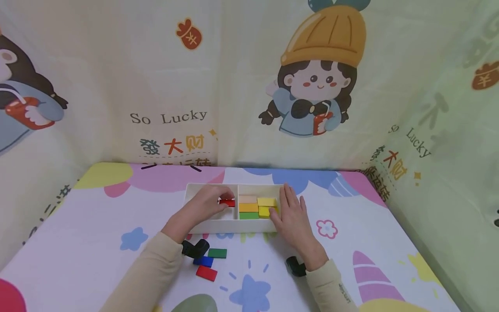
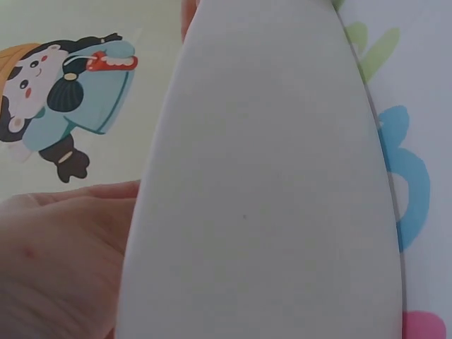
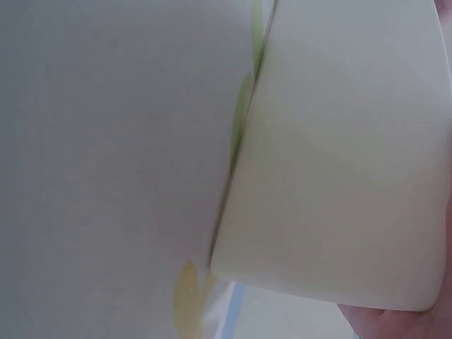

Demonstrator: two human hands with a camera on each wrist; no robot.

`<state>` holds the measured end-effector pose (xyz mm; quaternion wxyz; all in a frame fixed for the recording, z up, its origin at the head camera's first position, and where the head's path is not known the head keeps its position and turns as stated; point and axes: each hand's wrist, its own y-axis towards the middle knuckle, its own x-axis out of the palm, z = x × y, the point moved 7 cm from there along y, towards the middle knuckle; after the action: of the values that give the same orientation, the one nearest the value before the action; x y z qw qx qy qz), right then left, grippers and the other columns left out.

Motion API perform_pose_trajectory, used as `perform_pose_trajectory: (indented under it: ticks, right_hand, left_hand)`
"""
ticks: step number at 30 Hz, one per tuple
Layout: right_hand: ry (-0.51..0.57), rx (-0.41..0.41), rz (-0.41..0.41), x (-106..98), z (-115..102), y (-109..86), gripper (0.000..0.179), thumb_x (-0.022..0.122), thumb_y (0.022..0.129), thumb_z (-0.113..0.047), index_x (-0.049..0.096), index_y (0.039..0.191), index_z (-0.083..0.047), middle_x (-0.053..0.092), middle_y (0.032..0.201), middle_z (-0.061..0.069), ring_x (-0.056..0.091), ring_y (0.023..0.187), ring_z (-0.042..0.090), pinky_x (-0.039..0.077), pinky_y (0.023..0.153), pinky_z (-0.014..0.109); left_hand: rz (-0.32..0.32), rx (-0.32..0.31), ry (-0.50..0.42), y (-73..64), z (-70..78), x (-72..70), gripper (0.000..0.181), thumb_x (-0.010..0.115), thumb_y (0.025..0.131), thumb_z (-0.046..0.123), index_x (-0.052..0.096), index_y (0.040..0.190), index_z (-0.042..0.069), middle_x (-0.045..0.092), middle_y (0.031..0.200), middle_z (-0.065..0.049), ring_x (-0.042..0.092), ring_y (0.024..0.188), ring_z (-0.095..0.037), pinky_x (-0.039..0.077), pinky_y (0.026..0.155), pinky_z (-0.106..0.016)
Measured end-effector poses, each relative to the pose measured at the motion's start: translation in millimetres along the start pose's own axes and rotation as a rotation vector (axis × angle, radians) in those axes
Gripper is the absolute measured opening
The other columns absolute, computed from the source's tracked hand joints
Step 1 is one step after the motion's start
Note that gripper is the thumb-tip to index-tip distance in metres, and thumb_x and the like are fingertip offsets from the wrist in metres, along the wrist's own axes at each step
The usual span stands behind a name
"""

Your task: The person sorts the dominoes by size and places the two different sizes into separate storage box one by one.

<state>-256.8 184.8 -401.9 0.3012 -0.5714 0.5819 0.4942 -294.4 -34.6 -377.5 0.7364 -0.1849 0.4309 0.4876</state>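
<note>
A white two-compartment box stands near the middle of the table. My left hand reaches into its left compartment and pinches a small red block between thumb and fingers. At the box's right end rests my right hand, its fingers straight along the rim and the thumb over the edge beside a yellow block. The right compartment also holds a second yellow block, a pale pink block, an orange block and a green block. Both wrist views mostly show the box's outer wall.
On the table in front of the box, near my left wrist, lie a dark green block, a blue block and another red block. Patterned cloth hangs behind and beside the table.
</note>
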Motion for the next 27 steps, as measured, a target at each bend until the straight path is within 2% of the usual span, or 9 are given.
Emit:
perform_pose_trajectory:
  ticks: [8, 14, 22, 27]
  right_hand:
    - [0.011, 0.006, -0.003, -0.1, 0.4, 0.3, 0.072, 0.048, 0.100, -0.038, 0.022, 0.156, 0.000, 0.018, 0.166, 0.016, 0.016, 0.154, 0.034, 0.012, 0.123, 0.061]
    - [0.015, 0.010, -0.012, 0.8, 1.7, 0.3, 0.072, 0.047, 0.100, -0.038, 0.022, 0.156, 0.000, 0.017, 0.166, 0.015, 0.015, 0.154, 0.034, 0.012, 0.123, 0.060]
    - [0.013, 0.003, 0.000, 1.3, 1.0, 0.5, 0.071, 0.048, 0.100, -0.037, 0.024, 0.155, 0.000, 0.019, 0.165, 0.016, 0.017, 0.154, 0.034, 0.013, 0.122, 0.061]
    - [0.011, -0.001, 0.006, 0.3, 0.2, 0.4, 0.070, 0.047, 0.099, -0.037, 0.026, 0.155, 0.000, 0.020, 0.165, 0.017, 0.018, 0.153, 0.035, 0.014, 0.122, 0.062]
  left_hand:
    - [-0.011, -0.063, 0.029, 14.5, -4.9, 10.3, 0.028, 0.073, 0.086, 0.001, 0.073, 0.112, 0.011, 0.073, 0.109, -0.003, 0.065, 0.100, -0.019, 0.056, 0.097, -0.037]
    - [-0.032, -0.116, 0.055, 19.0, -12.1, 17.0, 0.029, 0.075, 0.085, 0.002, 0.072, 0.112, 0.013, 0.072, 0.106, -0.003, 0.062, 0.096, -0.019, 0.056, 0.096, -0.038]
    - [-0.083, -0.133, 0.114, 22.9, -12.7, 21.5, 0.027, 0.075, 0.085, 0.001, 0.073, 0.109, 0.012, 0.071, 0.100, -0.003, 0.061, 0.092, -0.019, 0.057, 0.094, -0.036]
    - [-0.094, -0.132, 0.138, 27.0, -9.5, 25.4, 0.035, 0.074, 0.085, -0.002, 0.071, 0.117, 0.012, 0.071, 0.105, -0.003, 0.060, 0.095, -0.019, 0.056, 0.097, -0.036]
